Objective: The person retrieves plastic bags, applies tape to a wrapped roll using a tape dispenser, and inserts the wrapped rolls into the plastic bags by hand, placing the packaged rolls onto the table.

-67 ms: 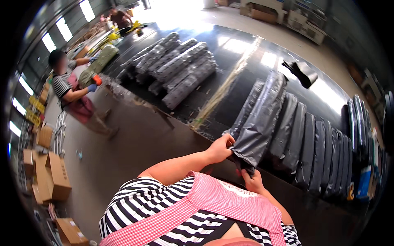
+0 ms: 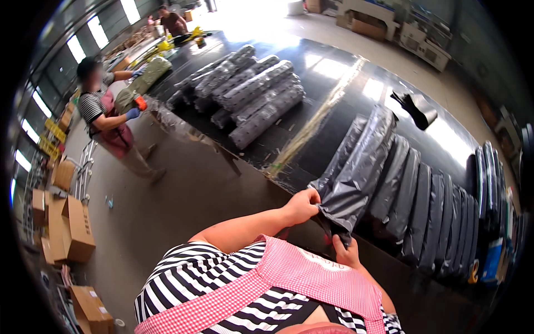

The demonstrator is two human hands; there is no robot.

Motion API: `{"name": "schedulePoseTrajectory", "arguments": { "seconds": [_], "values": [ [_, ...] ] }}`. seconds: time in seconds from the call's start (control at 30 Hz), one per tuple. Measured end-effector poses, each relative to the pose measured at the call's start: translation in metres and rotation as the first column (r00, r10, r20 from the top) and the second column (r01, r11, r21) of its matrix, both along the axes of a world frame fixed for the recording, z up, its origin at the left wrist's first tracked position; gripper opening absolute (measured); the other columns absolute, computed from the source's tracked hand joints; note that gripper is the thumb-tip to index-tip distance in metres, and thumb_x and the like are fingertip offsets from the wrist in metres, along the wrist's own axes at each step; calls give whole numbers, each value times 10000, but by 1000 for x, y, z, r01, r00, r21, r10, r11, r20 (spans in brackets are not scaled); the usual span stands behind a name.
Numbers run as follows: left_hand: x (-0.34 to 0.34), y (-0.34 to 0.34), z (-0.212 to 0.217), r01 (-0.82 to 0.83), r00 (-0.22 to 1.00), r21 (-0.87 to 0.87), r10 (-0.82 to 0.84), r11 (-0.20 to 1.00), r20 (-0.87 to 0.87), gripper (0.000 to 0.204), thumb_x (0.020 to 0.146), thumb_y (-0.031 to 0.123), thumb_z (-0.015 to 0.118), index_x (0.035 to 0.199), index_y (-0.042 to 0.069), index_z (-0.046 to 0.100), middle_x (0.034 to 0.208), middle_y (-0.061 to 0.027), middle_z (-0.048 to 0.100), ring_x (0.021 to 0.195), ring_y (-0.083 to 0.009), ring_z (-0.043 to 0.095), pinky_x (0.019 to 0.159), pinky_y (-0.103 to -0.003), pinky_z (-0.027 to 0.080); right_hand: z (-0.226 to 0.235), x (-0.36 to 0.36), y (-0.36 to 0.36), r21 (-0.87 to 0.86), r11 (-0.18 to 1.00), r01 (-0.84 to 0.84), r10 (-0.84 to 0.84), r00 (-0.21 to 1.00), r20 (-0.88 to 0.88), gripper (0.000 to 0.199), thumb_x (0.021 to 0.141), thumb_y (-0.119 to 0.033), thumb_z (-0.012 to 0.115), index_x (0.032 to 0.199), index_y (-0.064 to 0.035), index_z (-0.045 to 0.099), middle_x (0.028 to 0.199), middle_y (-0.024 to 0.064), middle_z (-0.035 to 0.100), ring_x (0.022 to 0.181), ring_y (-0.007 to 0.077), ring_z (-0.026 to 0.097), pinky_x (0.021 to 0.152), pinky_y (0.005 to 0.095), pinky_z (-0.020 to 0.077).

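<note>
The fisheye camera is sitting on the head of its wearer point(image 2: 217, 273), just above and beside the near edge of the surface point(image 2: 320, 133), facing steeply down and taking in floor point(image 2: 378, 50) beyond the surface's far edge.

A short-sleeved shirt point(image 2: 183, 273) in bold black and white stripes is worn, its V-shaped neckline point(image 2: 297, 315) edged with a plain black band. Over it, the chest is covered by the bib point(image 2: 289, 270) of an apron patterned in small pink and white checks. The bib is held up by wide straps point(image 2: 206, 304) of the same checked cloth, one over each shoulder. A white patch point(image 2: 325, 259) with red lettering is set on the bib, seen only at a slant. The left hand point(image 2: 303, 206), the right hand point(image 2: 347, 254) and both forearms are left bare.
</note>
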State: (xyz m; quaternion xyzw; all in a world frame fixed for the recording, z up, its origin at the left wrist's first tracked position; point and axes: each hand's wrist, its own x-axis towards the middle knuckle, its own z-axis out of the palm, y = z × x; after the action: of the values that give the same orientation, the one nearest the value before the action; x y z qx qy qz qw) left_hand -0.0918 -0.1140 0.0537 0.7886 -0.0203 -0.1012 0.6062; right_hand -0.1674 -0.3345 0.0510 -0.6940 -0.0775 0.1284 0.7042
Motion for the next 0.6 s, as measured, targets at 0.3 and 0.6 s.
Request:
{"name": "schedulePoseTrajectory", "arguments": {
  "seconds": [0.3,0.6],
  "values": [
    [-27,2,1,-69,990,-30,65,997,-128,480,741,216,775,1101,43,509,919,-67,579,865,-160,561,758,-309,485,-13,-12,-8,49,977,205,-167,895,-414,222,846,-57,658,1027,71,667,936,102,688,753,173,662,665,298,553],
    [-17,0,-29,-18,979,181,-19,983,201,309,747,125,734,953,26,526,942,-160,574,882,-294,574,761,-389,481,-37,-28,12,-19,975,222,-210,885,-416,125,876,-23,665,997,1,649,794,75,692,648,169,655,611,306,544]
  ]
}}
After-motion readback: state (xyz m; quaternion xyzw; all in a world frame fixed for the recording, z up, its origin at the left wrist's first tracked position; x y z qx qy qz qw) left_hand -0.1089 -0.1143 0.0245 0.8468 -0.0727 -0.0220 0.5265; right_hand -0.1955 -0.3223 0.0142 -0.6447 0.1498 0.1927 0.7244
